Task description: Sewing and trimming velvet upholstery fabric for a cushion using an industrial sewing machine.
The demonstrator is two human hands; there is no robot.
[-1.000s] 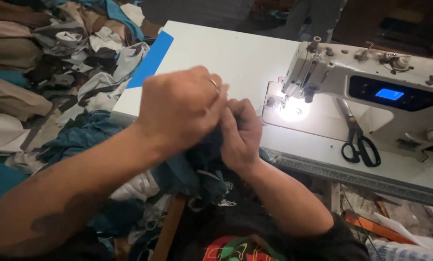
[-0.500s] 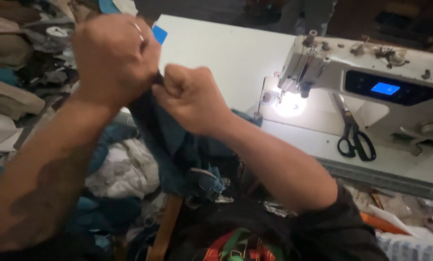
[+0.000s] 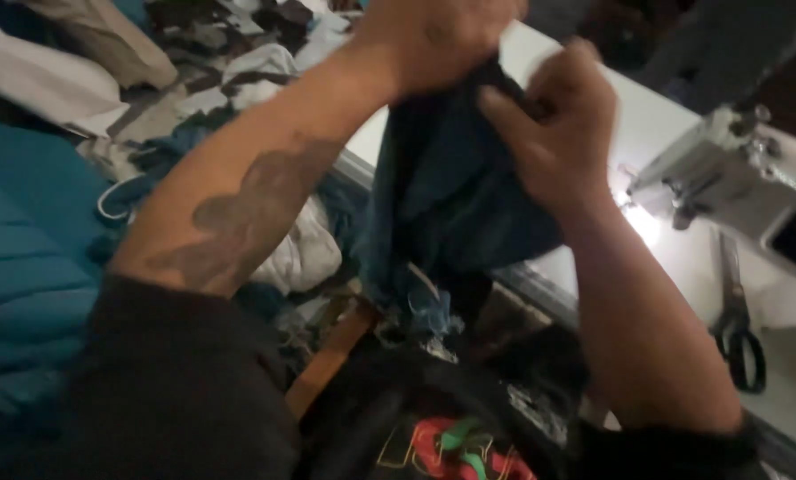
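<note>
**A:** What lies farthest left of the white sewing machine (image 3: 736, 182)?

**B:** A heap of loose cloth pieces in teal, white and beige (image 3: 104, 116), well to the left of the machine and below the bench edge. Beside it, closer to the machine, the person's left forearm rises diagonally, with a dark tattoo on the skin and a black sleeve at the bottom.

**A:** And the hands?

**B:** The left hand (image 3: 434, 36) is at the top of the view, left of the machine, partly cut off by the frame. Its fingers are curled closed on the top edge of a dark blue piece of fabric with a frayed lower edge (image 3: 456, 196). The right hand (image 3: 554, 129) sits just beside it, nearer the machine, its fingers (image 3: 505, 107) bent and pinched shut on the same top edge.

**A:** Where is the fabric itself?

**B:** It hangs down from both hands, held up in the air left of the machine, in front of the edge of the white bench (image 3: 656, 116). Its ragged lower end dangles above the person's black printed shirt.

**A:** Anything near the machine?

**B:** A bright lamp glows under its head. Below the machine, black-handled scissors (image 3: 738, 320) lie flat on the bench, apart from both hands.
</note>
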